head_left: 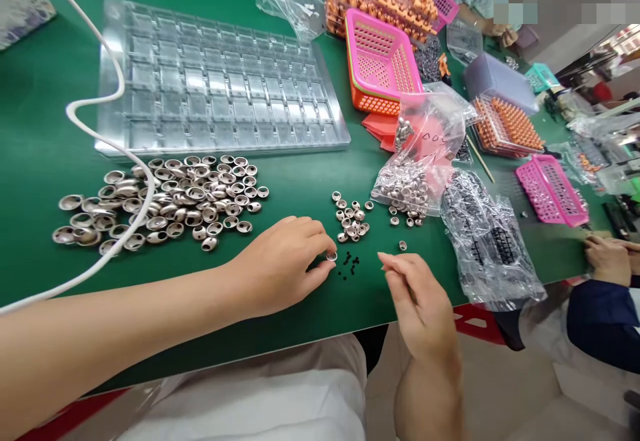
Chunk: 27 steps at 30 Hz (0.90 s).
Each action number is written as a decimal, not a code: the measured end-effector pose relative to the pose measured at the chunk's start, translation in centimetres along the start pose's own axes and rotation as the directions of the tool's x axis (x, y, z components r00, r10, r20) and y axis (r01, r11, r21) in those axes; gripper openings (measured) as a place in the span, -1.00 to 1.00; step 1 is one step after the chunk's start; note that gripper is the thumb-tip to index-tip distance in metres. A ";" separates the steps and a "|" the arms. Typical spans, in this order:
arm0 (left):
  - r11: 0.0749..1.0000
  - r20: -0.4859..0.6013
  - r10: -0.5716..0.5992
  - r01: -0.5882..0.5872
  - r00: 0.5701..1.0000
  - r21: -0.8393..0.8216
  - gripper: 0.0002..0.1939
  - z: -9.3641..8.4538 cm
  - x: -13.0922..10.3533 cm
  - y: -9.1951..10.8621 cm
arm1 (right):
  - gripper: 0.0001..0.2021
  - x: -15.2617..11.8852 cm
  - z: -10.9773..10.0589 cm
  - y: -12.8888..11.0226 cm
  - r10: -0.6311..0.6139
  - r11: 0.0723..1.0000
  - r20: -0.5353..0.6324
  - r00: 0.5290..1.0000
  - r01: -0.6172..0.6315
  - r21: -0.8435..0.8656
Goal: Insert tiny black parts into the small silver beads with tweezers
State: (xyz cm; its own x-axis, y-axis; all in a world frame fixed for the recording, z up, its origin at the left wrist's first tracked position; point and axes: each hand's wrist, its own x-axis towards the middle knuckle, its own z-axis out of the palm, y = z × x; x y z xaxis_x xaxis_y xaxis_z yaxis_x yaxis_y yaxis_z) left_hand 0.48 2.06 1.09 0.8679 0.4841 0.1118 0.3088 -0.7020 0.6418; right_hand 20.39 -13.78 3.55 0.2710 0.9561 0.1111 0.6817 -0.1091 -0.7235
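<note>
In the head view there were two hands of the person at work. The left hand [285, 264] gripped one ring [331, 256] between thumb and forefinger, just above the table [300, 321]; its far side was covered by the fingertips. The right hand [417, 298] was raised with thumb and forefinger drawn together; whether they pinched anything I could not tell. Between the hands lay roughly a dozen black bits [353, 269], too small to make out. Beyond them was one cluster of about fifteen small rings [359, 215], and one lone ring [403, 246] sat near the right fingertips. One heap of large rings [195, 193], overlapping too much to count, was partly crossed by one cable [151, 191], cut off at the frame. Behind stood one clear tray [215, 84]. One bag [413, 184] held more rings, blurred by plastic. At the right edge, a co-worker's hand [607, 259] was partly cut off
</note>
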 end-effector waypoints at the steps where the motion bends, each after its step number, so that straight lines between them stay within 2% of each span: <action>1: 1.000 -0.007 -0.009 0.009 1.000 0.007 -0.89 0.0 0.1 -0.1 | -0.69 0.0 0.2 0.0 0.014 0.998 0.040 0.999 -0.011 -0.054; 4: 0.999 -0.034 -0.022 0.023 0.999 0.041 -0.90 -0.1 0.3 -0.4 | -0.62 0.0 1.0 0.2 0.054 0.984 0.021 0.998 -0.049 -0.173; 6: 0.998 -0.047 -0.029 0.032 0.998 0.059 -0.90 -0.2 0.4 -0.5 | -0.55 0.0 1.6 0.2 0.041 0.970 0.012 0.999 -0.037 -0.239; 8: 0.996 -0.055 -0.043 0.047 0.998 0.073 -0.90 -0.2 0.5 -0.5 | -0.51 0.1 2.2 0.2 0.015 0.958 0.050 0.999 0.000 -0.287; 11: 0.993 -0.066 -0.066 0.072 0.996 0.093 -0.89 -0.3 0.7 -0.6 | -0.62 0.5 2.9 0.0 -0.014 0.948 0.082 0.997 0.039 -0.315; 16: 0.989 -0.059 -0.086 0.092 0.995 0.115 -0.88 -0.4 0.8 -0.7 | -0.91 1.4 3.4 0.0 -0.004 0.958 0.060 0.998 0.021 -0.287; 27: 0.988 -0.035 -0.092 0.096 0.995 0.124 -0.87 -0.4 1.0 -0.9 | -0.88 2.7 2.7 0.3 0.053 0.990 0.043 0.998 -0.047 -0.132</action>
State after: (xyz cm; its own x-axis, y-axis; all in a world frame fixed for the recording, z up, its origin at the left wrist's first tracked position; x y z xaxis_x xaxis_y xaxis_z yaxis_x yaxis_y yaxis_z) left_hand 0.91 3.38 0.94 0.8216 0.5647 0.0786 0.4366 -0.7117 0.5503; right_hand 19.47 -10.49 1.81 0.2777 0.9597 0.0434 0.7519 -0.1890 -0.6316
